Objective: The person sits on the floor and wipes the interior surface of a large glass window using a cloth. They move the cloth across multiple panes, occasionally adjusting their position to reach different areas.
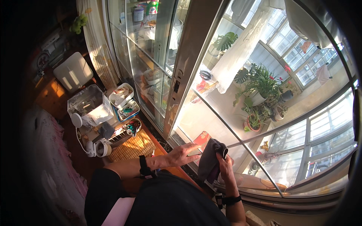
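My right hand (pixel 226 166) grips a folded dark grey cloth (pixel 208 162) near its upper right edge, and the cloth hangs down in front of the glass door. Just left of the cloth is my left hand (pixel 182 154), its fingers apart and pointing towards it, with nothing held. Both wrists wear black straps. The glass sliding door (pixel 215 113) stands close before me, its metal frame (pixel 183 65) rising between two panes.
A side table at left bears a woven bamboo mat (pixel 133 145), a clear-sided bin (pixel 90 104), white trays (pixel 121 94) of small items and a round basket (pixel 134 125). Potted plants (pixel 260 84) stand behind the glass. A patterned curtain (pixel 97 48) hangs beyond the table.
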Demonstrator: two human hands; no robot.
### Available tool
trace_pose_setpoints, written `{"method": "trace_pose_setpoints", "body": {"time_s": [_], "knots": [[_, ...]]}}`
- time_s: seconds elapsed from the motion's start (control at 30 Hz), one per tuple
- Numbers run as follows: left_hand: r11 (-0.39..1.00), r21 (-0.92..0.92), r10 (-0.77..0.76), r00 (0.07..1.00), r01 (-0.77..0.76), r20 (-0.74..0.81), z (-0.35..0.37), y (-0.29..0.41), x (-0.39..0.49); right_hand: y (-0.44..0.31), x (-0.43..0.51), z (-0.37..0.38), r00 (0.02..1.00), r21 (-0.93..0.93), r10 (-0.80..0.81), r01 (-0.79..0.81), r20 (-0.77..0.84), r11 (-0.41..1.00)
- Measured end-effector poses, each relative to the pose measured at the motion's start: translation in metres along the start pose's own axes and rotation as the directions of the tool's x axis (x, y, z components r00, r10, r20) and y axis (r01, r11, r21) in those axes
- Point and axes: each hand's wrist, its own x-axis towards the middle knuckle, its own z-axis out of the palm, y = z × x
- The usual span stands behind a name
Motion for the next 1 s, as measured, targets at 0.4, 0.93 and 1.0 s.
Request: {"method": "trace_pose_setpoints", "body": {"time_s": [0.4,0.93,1.0], "knots": [[0.995,-0.021,0.099,0.99,-0.101,-0.101,0.021,0.04,0.03,-0.08,-0.022,0.016,0.877,0.224,0.002,-0.125,0.48,0.966],[0.963,0.256,0.256,0.568,-0.083,-0.782,-0.16,0.105,0.039,0.207,-0.192,-0.236,0.599,0.715,0.677,-0.233,-0.428,0.659],[0.866,0.498,0.454,0.468,-0.034,-0.758,-0.161,0.113,0.048,0.231,-0.249,-0.281,0.415,0.801,0.742,-0.051,-0.527,0.597]]}}
